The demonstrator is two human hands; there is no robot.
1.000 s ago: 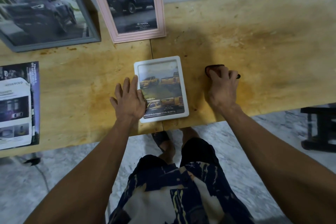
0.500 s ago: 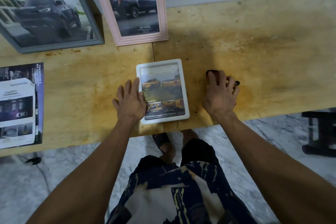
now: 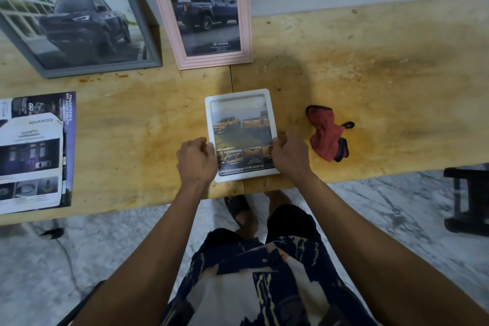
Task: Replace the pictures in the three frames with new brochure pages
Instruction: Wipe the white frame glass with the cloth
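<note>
A small white frame [image 3: 240, 95] lies flat near the table's front edge, showing a page with yellow pickup trucks. My left hand [image 3: 197, 161] grips its lower left side and my right hand [image 3: 289, 155] grips its lower right side. A grey frame [image 3: 98, 71] with a dark truck picture leans at the back left. Beside it stands a pink arched frame [image 3: 246, 8] holding a dark pickup picture. The brochure [image 3: 37, 151] lies at the left of the table, with cut pages on top.
A red cloth with black trim [image 3: 326, 132] lies just right of the white frame on the wooden table [image 3: 383, 87]. A grey wall runs behind the frames. A black stool or stand [image 3: 468, 198] sits on the marble floor at the right.
My right hand left the red cloth and moved left onto the white frame's right side. My left hand curled from flat beside the frame to gripping its left side.
</note>
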